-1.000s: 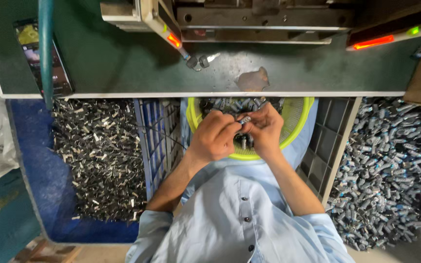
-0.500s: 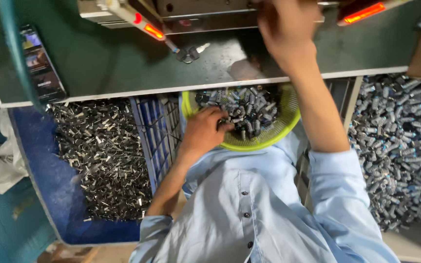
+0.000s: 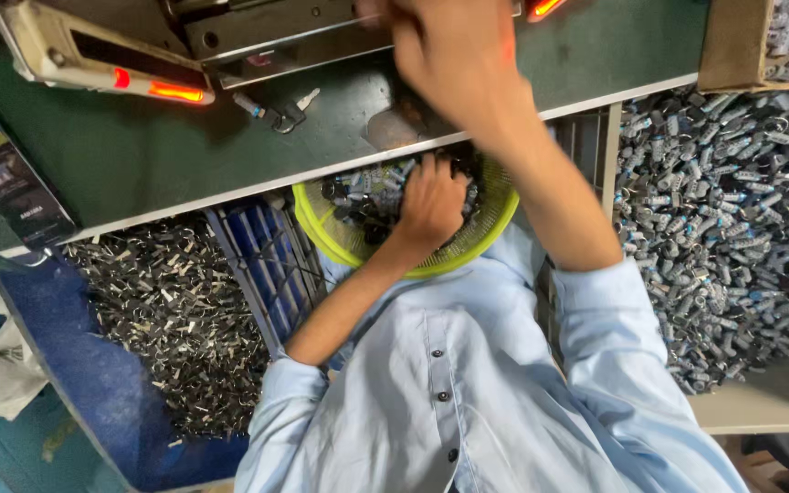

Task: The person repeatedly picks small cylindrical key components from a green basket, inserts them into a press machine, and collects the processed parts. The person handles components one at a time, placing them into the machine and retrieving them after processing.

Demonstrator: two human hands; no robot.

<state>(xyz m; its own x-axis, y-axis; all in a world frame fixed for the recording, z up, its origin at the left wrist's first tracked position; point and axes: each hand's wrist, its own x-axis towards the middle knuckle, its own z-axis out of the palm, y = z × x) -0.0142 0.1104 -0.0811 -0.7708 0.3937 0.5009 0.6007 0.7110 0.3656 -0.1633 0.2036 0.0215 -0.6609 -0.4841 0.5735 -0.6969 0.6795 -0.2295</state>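
- The left hand (image 3: 431, 203) is curled down into the small metal parts (image 3: 358, 196) filling the yellow-green basket (image 3: 317, 233) on the lap.
- The right hand (image 3: 454, 59) is raised at the machine (image 3: 257, 32), blurred; its grip can't be made out.

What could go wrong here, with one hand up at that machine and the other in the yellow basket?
The right hand reaches under the machine with the lit red bars, so fingers might get pinched if it cycles. The left hand digs among small metal parts in the yellow basket without being watched, so a sharp edge could nick it or parts could spill.
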